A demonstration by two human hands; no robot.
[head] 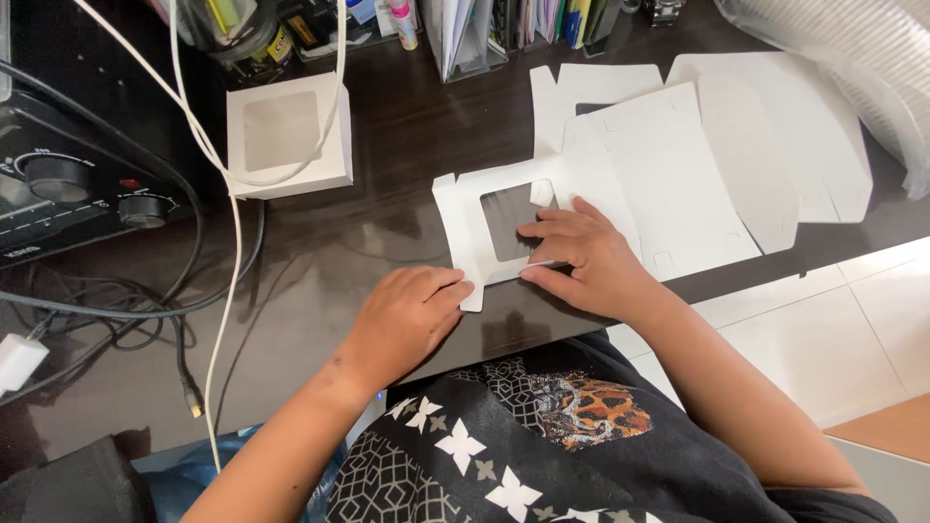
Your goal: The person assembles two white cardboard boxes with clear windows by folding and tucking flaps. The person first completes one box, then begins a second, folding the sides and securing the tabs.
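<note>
**Flat window-box blank pressed at desk edge, one box already made up**

A white die-cut box blank is held flat on the dark desk, its window cut-out lying directly under the right hand's fingertips. The right hand is spread open, fingers pressed on the frame around the window; nothing is gripped. The left hand is loosely curled, its fingertips pushing against the blank's near side flap, just left of the right thumb. The blank is judged barely begun: panels lie unfolded beyond the fingers. One finished window box stands well beyond the left hand, and more flat blanks are stacked to the right. The desk edge runs just below both wrists; cables crowd the left, leaving open room chiefly between the hands and the finished box.
</note>
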